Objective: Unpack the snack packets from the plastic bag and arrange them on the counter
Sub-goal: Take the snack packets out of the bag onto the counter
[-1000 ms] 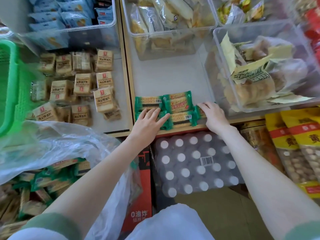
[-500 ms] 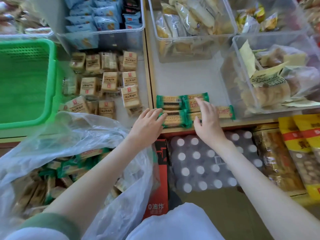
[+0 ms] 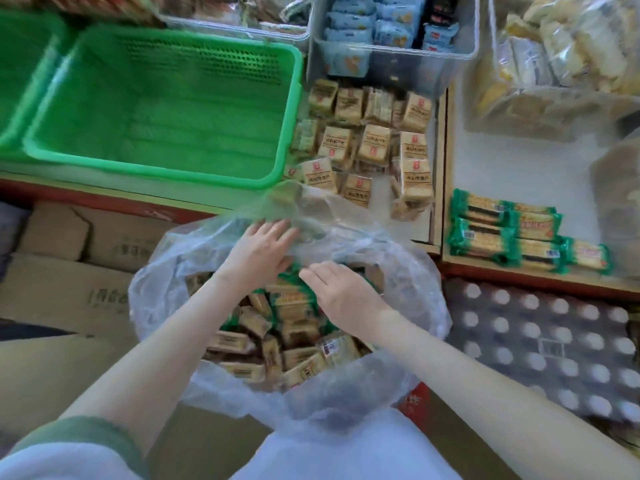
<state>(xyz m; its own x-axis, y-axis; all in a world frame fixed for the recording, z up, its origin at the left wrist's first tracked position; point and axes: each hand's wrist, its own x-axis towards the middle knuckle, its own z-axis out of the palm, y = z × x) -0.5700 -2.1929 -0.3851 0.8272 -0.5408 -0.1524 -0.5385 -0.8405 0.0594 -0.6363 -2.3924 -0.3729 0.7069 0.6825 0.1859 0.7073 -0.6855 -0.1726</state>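
Clearly the reach turns on the right hand, which is the nearer of the two to the load. It hangs inside the mouth of the plastic bag, its fingers straight, close together and pointing left, clasping nothing that I can see. The snack packets lie directly beneath those fingers and spread toward the near side of the bag. They are a jumbled heap of green-edged wrappers whose long axes run every which way, so no single approach angle suits them all; the ones just under the fingertips look to run roughly left to right.

The left hand lies flat on the bag's far rim with its fingers spread loosely over the film, seemingly keeping the mouth wide rather than reaching for anything.

To the right and farther off, the laid-out packets sit in neat rows on the white surface, long axes left to right, near its front edge. A carry from the bag would therefore go rightward and away. My guess is that the right hand needs only to drop and curl round a packet or two. The thin film crowding in from the far side might snag the fingers.
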